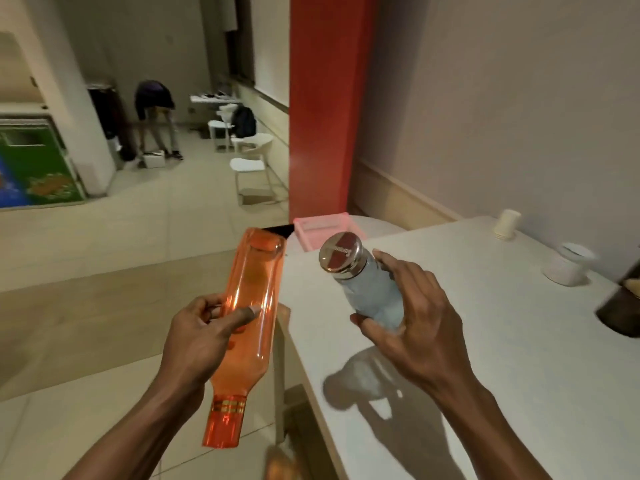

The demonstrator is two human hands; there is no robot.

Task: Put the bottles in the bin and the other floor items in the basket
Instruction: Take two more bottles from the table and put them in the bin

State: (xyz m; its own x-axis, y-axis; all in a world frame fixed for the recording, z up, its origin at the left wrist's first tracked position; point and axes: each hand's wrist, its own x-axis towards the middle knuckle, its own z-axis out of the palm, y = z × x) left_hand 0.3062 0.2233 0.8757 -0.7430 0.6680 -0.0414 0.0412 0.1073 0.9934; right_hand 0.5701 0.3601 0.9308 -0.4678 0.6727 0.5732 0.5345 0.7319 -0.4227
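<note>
My left hand (pixel 199 336) grips a long orange transparent bottle (pixel 251 306) around its body, neck pointing back toward me and base pointing away. My right hand (pixel 412 315) holds a pale blue bottle (pixel 372 292) with a silver and red cap, tilted over the white table's near corner. A pink basket (pixel 327 230) sits just beyond both bottles, past the table's far corner; what it rests on is hidden. A bin is not plainly in view.
The white table (pixel 485 341) runs along the right, carrying a stack of paper cups (pixel 506 225), a white holder (pixel 568 265) and a dark container (pixel 623 306). A red pillar (pixel 325 109) rises ahead. White chairs (pixel 251 161) and a bending person (pixel 156 116) are farther off on the tiled floor.
</note>
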